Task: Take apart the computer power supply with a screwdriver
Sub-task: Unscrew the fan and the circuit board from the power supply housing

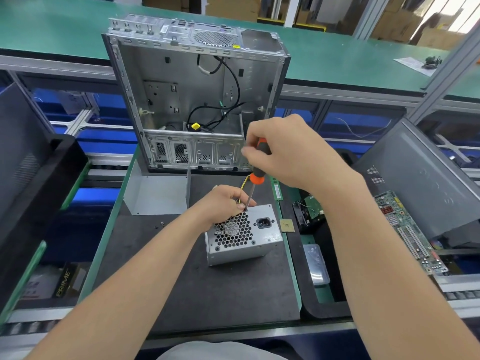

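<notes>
Well, my right hand (288, 152) grips the orange-black screwdriver (257, 178); my left hand (223, 203) seemingly pinches its shaft. Tilted, it may slip off the grey metal power supply (262, 229).

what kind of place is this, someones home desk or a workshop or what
Most likely a factory line for taking old computers apart. A gutted computer case stands on the long green workbench, a bare motherboard lies to the right, and stacked cardboard boxes fill the background.

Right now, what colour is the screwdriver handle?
Black with orange ends, on the screwdriver; the head view shows it best.
</notes>
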The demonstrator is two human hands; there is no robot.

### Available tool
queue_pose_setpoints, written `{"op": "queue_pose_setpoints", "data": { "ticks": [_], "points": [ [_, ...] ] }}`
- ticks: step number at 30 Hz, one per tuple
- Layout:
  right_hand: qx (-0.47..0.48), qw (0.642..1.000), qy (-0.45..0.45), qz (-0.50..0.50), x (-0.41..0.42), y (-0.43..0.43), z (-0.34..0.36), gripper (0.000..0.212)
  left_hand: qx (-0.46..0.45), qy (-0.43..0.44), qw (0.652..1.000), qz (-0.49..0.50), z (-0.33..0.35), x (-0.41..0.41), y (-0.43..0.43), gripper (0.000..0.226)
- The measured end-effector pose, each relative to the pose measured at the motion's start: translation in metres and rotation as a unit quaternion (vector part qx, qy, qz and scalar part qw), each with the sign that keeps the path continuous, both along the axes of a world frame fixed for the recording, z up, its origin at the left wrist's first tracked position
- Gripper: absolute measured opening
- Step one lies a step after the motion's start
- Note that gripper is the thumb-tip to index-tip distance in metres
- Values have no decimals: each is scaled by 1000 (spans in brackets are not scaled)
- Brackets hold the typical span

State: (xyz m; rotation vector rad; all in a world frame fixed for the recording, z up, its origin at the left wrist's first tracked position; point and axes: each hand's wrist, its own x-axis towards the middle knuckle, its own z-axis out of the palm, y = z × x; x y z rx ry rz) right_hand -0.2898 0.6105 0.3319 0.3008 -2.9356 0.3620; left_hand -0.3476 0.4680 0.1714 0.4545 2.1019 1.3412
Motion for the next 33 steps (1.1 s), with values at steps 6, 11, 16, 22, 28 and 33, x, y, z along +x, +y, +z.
{"op": "queue_pose_setpoints", "data": {
  "ticks": [6, 11, 16, 22, 28, 33],
  "points": [
    [-47, 992, -52, 109, 7, 5, 6, 27, -8, 5, 1000, -3, -2, -2, -1, 21],
    [34, 997, 70, -15, 2, -7, -5, 31, -3, 2, 1000, -4, -1, -1, 0, 28],
    [-14, 999, -2, 46, 0, 1, 1, 5, 0, -7, 1000, -6, 1, 0, -1, 29],
    [-32, 996, -14, 85, 7, 3, 2, 18, -6, 3, 1000, -7, 2, 1, -1, 20],
    [-9, 999, 48, 14, 0, 1, -5, 30, -3, 1, 1000, 4, 3, 3, -4, 21],
    [-29, 996, -7, 83, 6, 7, 0, 17, -8, 17, 1000, 3, 1, 2, -4, 18]
  ]
}}
